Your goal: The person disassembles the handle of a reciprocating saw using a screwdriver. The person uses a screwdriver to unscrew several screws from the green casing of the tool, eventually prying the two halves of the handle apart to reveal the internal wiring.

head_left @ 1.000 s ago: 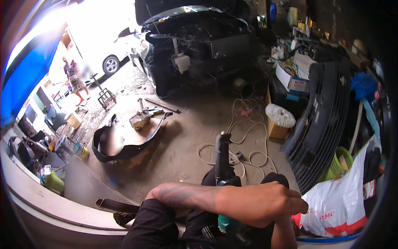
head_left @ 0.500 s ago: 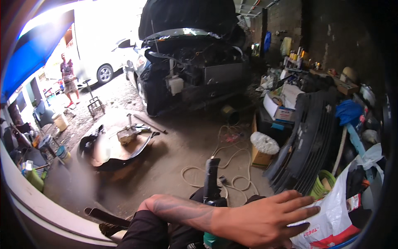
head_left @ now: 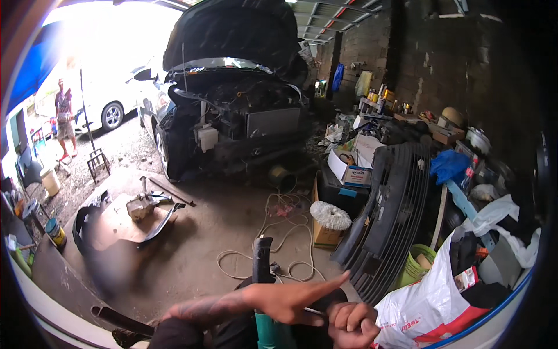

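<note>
My left hand (head_left: 285, 301) reaches across my lap from the left, fingers stretched out together toward the right, on a tattooed forearm. Beside its fingers, my right hand (head_left: 352, 323) is curled into a fist. A thin pale sliver (head_left: 314, 312) shows between the two hands; what the fist grips is hidden. Below my left hand stands a teal tool body (head_left: 273, 333) between my dark-clad legs, and a black upright handle (head_left: 262, 262) rises behind the wrist. Close to my right hand lies a white and red plastic sack (head_left: 424, 308).
A car (head_left: 232, 116) with raised hood and bared front stands ahead. A detached bumper (head_left: 386, 215), a fluffy white pad (head_left: 330, 215) and a green basket (head_left: 416, 264) sit at right. Cord (head_left: 232, 259) coils on the floor. Left lies a curved black-edged panel (head_left: 116, 232). A person (head_left: 64, 116) stands outside.
My left hand has drawn back from over the sack, its spread fingers now together. My right fist has come into view beside it. The view has swung to the right.
</note>
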The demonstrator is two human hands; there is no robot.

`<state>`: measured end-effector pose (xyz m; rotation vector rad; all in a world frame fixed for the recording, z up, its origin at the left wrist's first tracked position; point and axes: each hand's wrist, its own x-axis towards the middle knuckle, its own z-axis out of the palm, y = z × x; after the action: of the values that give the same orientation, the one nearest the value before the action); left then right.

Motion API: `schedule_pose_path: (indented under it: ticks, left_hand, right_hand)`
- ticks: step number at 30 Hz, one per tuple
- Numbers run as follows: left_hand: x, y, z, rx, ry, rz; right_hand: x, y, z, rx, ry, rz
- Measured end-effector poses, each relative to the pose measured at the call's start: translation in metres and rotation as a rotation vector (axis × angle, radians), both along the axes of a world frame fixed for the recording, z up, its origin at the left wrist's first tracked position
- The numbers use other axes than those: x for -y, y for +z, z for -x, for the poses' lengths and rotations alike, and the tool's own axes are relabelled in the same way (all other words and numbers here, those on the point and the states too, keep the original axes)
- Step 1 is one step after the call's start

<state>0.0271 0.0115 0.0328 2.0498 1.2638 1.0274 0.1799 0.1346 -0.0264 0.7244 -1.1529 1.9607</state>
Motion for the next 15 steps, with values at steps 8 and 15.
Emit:
schedule_pose_path:
  ticks: [8,15]
  left_hand:
    - [0.010,-0.050,-0.007,-0.083,0.433,-0.038]
    - [0.028,-0.037,-0.011,-0.143,0.324,0.058]
  right_hand:
    - [0.010,0.016,0.034,0.140,-0.449,-0.044]
    - [-0.013,0.030,0.028,-0.074,0.335,-0.365]
